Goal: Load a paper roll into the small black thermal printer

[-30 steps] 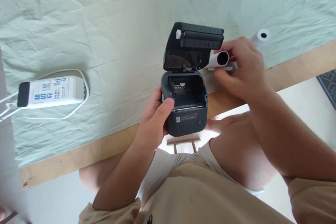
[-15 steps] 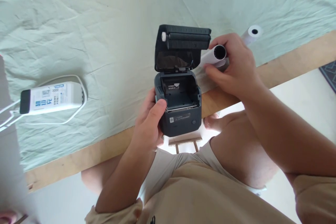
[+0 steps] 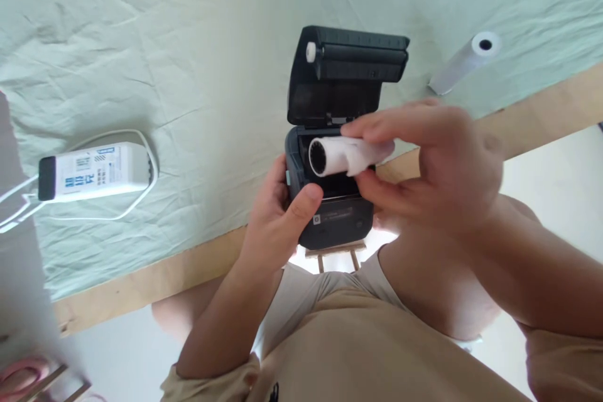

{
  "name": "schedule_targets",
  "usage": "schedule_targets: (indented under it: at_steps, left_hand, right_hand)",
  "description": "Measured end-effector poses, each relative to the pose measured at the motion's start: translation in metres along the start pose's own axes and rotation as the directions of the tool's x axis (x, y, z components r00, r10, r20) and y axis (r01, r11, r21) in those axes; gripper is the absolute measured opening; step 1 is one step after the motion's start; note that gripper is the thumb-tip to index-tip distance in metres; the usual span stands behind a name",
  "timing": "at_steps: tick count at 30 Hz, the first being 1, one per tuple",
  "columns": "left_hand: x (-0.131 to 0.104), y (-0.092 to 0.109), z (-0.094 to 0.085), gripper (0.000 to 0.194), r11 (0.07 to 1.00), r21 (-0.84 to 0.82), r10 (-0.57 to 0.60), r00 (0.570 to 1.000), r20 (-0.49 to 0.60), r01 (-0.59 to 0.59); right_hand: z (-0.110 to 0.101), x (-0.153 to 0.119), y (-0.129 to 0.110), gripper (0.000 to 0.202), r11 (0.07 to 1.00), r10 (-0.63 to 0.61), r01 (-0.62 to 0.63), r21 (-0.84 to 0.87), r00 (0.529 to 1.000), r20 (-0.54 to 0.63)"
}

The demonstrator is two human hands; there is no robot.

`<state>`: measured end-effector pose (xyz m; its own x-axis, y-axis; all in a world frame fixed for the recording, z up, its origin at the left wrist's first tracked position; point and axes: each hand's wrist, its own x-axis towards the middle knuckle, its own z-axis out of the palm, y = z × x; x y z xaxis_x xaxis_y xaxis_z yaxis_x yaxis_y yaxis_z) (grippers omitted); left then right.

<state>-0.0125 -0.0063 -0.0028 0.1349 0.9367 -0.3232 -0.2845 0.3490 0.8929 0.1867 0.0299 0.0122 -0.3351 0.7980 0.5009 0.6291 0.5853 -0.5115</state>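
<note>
My left hand grips the left side of a dark portable label printer, thumb on its front edge. The printer's lid stands raised, with a black roller and a white gear along it. Between the fingers and thumb of my right hand is a white paper roll with a dark hollow core. That roll lies across the mouth of the printer's paper compartment, its cored end over the left part. Whether it touches the bottom is hidden. A second white paper roll stands tilted in view on the cloth, beyond my right hand.
A white power bank-like box with a white cable looped round it lies at the left. Pale green cloth covers the table, and its wooden edge runs in front of my lap.
My right hand has carried the paper roll from beside the printer, leftward and over its open compartment, turning it sideways. My left hand keeps its hold on the printer, now slightly further right.
</note>
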Motion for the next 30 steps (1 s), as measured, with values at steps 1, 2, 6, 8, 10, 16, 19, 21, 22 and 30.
schedule_targets:
  at_steps: [1, 2, 6, 8, 10, 16, 19, 21, 22, 30]
  left_hand:
    - [0.000, 0.001, 0.000, 0.055, 1.000, 0.005, -0.014, 1.000, 0.002, 0.014]
    - [0.000, 0.001, 0.000, 0.054, 1.000, 0.003, -0.013, 1.000, 0.009, 0.013]
    - [0.000, -0.003, -0.004, 0.047, 0.999, -0.047, 0.019, 0.997, 0.070, -0.016]
    - [0.000, -0.004, -0.006, 0.046, 0.998, -0.061, 0.015, 0.996, 0.084, -0.010]
    - [-0.001, -0.005, -0.007, 0.046, 0.998, -0.060, 0.014, 0.997, 0.080, -0.009]
    - [0.000, -0.004, -0.007, 0.048, 0.999, -0.043, 0.008, 0.997, 0.073, -0.005]
    - [0.000, -0.004, -0.005, 0.049, 1.000, -0.030, 0.007, 0.999, 0.050, -0.005]
    - [0.000, -0.003, -0.003, 0.049, 1.000, -0.025, 0.001, 0.999, 0.041, 0.000]
    - [0.000, -0.003, -0.003, 0.049, 1.000, -0.025, -0.001, 0.999, 0.042, 0.002]
    - [0.001, -0.002, -0.001, 0.041, 0.999, -0.033, 0.007, 1.000, -0.002, -0.007]
  right_hand:
    - [0.002, 0.003, 0.000, 0.028, 0.999, -0.054, 0.054, -0.002, 0.998, -0.036]
    - [0.004, 0.006, 0.001, 0.028, 0.995, -0.103, 0.103, -0.006, 0.993, -0.060]
    - [0.008, 0.010, 0.008, 0.020, 0.984, -0.168, 0.168, 0.055, 0.986, -0.016]
    - [0.008, 0.010, 0.009, 0.019, 0.981, -0.178, 0.179, 0.072, 0.984, -0.024]
    - [0.008, 0.008, 0.007, 0.017, 0.986, -0.162, 0.163, 0.047, 0.987, -0.025]
    - [0.004, 0.007, -0.005, 0.018, 0.996, -0.037, 0.041, -0.078, 0.998, 0.045]
    - [0.002, 0.008, -0.006, 0.021, 0.997, 0.023, -0.017, -0.074, 0.996, 0.084]
    - [0.002, 0.009, -0.004, 0.020, 0.997, 0.033, -0.026, -0.071, 0.994, 0.107]
    - [0.001, 0.009, -0.004, 0.020, 0.997, 0.030, -0.022, -0.072, 0.993, 0.118]
    - [0.007, 0.012, -0.003, 0.018, 0.996, 0.003, 0.002, -0.091, 0.999, 0.052]
